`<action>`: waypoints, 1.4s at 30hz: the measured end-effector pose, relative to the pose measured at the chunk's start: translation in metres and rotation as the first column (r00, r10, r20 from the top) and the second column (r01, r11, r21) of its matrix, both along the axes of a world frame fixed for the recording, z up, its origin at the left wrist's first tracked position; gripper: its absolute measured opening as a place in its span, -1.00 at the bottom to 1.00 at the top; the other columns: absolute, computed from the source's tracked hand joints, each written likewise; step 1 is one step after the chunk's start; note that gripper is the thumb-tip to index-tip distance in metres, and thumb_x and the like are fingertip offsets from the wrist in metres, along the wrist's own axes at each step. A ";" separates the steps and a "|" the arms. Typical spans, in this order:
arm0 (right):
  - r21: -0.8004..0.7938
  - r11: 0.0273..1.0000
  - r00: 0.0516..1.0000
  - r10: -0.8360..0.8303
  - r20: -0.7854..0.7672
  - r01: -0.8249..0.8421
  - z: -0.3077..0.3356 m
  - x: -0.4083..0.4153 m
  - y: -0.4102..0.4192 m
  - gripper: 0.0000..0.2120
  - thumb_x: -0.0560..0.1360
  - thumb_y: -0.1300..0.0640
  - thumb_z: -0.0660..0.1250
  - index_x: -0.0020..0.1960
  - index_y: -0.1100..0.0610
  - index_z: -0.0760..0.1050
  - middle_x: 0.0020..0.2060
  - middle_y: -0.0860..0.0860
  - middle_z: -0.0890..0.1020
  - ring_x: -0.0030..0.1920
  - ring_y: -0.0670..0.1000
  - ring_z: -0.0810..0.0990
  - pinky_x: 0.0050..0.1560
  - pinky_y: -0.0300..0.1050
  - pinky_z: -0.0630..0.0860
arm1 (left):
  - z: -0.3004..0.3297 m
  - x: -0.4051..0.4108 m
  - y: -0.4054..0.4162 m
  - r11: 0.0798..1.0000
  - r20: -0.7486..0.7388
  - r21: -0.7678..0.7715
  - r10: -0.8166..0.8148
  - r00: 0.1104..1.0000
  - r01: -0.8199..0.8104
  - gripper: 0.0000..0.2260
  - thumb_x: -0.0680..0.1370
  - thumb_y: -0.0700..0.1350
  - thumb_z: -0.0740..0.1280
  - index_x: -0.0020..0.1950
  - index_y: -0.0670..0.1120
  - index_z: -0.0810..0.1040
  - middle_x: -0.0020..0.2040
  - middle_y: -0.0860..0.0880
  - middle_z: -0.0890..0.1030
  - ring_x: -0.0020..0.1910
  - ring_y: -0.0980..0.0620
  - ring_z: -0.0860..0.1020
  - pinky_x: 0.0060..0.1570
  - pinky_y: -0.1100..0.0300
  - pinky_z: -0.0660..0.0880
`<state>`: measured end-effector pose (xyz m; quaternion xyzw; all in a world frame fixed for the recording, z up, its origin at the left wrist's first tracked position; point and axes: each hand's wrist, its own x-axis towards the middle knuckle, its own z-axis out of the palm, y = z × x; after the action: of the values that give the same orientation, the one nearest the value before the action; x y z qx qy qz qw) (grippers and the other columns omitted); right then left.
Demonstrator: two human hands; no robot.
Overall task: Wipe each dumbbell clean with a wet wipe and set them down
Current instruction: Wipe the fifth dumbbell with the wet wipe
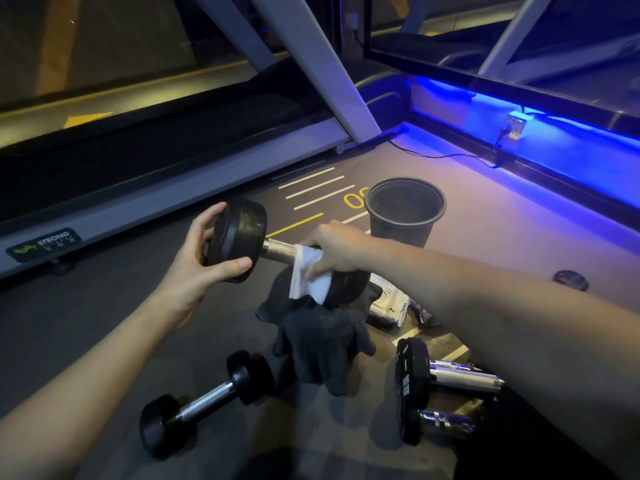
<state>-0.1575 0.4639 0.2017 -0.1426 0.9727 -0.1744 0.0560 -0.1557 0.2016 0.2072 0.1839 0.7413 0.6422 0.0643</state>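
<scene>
Left hand [194,261] clenched on the dumbbell [239,237] head, held up just left of the bin [405,213]; right hand [337,249] squeezes the wipe [306,277] round the handle. I'd twist while sliding.

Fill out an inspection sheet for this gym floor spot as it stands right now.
Surface: grey gym floor with white and yellow painted lines.
Job's things: held dumbbell raised off the floor, white wet wipe wrapped on its metal handle; small dumbbell lying on the floor; two chrome-handled dumbbells lying at the right, partly hidden by the forearm.
Clutter: dark cloth on the floor; black bin upright; white packet behind the cloth.
Grippers: left hand grips the dumbbell's end; right hand presses the wipe on the handle.
Cables: black cable running to a wall socket.
Surroundings: treadmill frame, blue strip light.
</scene>
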 end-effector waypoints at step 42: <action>-0.118 0.993 1.000 0.003 -0.016 -0.005 -0.003 -0.001 0.032 -0.45 0.22 -0.01 0.63 0.11 0.03 0.48 0.05 -0.04 0.61 0.08 0.07 0.55 0.06 0.05 0.51 | 0.011 0.007 0.011 0.998 -0.079 -0.050 -0.038 0.996 0.034 -0.18 0.20 0.00 0.61 0.40 0.35 0.39 0.41 -0.08 0.47 0.34 0.06 0.53 0.33 0.08 0.48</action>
<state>-0.1583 0.4962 0.1991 -0.1489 0.9608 -0.2304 0.0402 -0.1482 0.2123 0.2181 0.2212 0.7551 0.6151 0.0507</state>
